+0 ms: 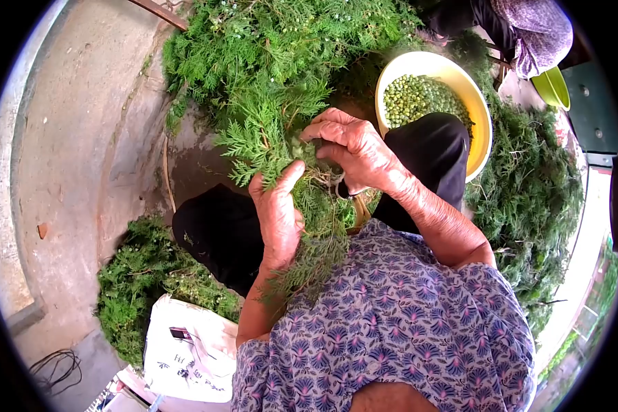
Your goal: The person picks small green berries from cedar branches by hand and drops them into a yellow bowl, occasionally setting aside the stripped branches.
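Observation:
A leafy green conifer sprig (262, 141) is held in my left hand (279, 209), its thumb pressed along the stem. More of the foliage trails down past that wrist toward my lap. My right hand (357, 147) is closed in a pinch at the sprig's right side, beside a small pale green blur. What sits between those fingertips is too smeared to make out. To the right of my right hand stands a yellow basin (484, 110) partly filled with small round green cones (419, 99); my knee covers part of it.
A large heap of conifer branches (254, 41) lies ahead, with further piles at lower left (134, 281) and along the right (529, 192). A white sack (199, 364) carries a small dark device (180, 334). Another person (535, 31) sits at upper right near a lime-green bowl (551, 88).

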